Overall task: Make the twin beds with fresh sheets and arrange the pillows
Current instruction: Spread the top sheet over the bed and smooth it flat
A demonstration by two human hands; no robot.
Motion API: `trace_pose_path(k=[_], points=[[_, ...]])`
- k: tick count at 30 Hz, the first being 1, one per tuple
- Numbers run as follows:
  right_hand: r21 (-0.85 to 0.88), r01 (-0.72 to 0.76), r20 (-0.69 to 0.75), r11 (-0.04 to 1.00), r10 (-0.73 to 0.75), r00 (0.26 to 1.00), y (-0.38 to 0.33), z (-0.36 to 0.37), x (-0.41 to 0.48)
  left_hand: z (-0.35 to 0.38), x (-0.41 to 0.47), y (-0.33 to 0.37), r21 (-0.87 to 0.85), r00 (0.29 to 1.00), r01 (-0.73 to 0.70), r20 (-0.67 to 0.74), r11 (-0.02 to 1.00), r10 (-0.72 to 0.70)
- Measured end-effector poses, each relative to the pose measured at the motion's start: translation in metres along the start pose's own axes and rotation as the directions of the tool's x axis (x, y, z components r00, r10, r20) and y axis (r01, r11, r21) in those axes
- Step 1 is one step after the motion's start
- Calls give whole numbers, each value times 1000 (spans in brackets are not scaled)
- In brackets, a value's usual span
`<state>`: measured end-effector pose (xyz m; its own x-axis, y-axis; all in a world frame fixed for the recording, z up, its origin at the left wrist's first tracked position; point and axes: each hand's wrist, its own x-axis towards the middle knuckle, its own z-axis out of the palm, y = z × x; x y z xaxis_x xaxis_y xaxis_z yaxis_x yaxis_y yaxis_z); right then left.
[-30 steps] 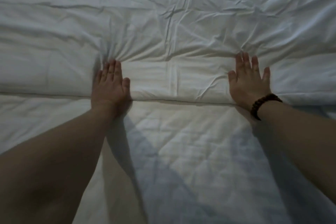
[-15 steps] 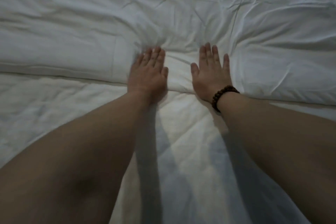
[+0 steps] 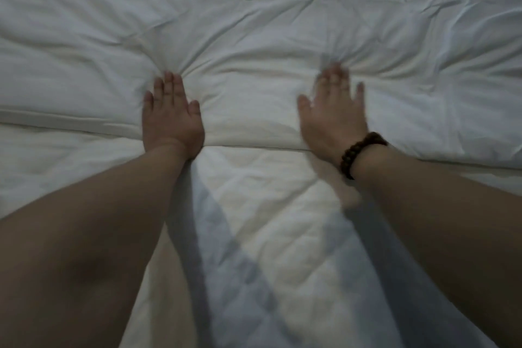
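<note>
The person's left hand [image 3: 171, 116] lies flat on the puffy white duvet [image 3: 254, 37], fingers straight and close together, pressing it down. The right hand [image 3: 333, 113] presses flat too, fingers a little spread, and it looks blurry. A dark bead bracelet [image 3: 358, 152] is on the right wrist. The duvet's near edge runs across the bed, on top of the quilted mattress pad [image 3: 268, 220].
</note>
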<state>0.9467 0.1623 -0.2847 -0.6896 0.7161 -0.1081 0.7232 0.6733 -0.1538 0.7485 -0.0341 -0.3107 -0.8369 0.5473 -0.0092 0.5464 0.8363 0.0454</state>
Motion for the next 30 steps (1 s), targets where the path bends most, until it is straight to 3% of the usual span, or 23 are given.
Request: trace_pose_path(k=[3, 11, 16, 20, 22, 24, 27, 30], points=[[39, 227, 8, 973, -228, 974, -88, 17, 16, 1, 0, -3, -8, 1000, -22, 0, 1000, 22], [23, 152, 17, 988, -152, 988, -102, 37, 13, 6, 0, -9, -34, 999, -31, -10, 999, 31], [27, 48, 30, 998, -49, 998, -108, 34, 7, 3, 2, -14, -92, 996, -90, 10, 992, 91], [9, -93, 69, 996, 92, 993, -123, 29, 3, -11, 21, -72, -54, 943, -329, 34, 943, 331], [-5, -223, 82, 975, 223, 971, -134, 27, -3, -16, 48, -138, -4, 963, -269, 11, 963, 269], [-31, -314, 80, 949, 316, 945, -159, 21, -3, -23, 77, -214, -11, 993, -114, -8, 993, 114], [-2, -123, 88, 992, 122, 989, -241, 18, 19, -23, 95, -287, -13, 998, -63, 4, 998, 64], [66, 53, 109, 996, -60, 992, -353, 39, 28, -16, 90, -290, -53, 996, -91, -18, 994, 90]])
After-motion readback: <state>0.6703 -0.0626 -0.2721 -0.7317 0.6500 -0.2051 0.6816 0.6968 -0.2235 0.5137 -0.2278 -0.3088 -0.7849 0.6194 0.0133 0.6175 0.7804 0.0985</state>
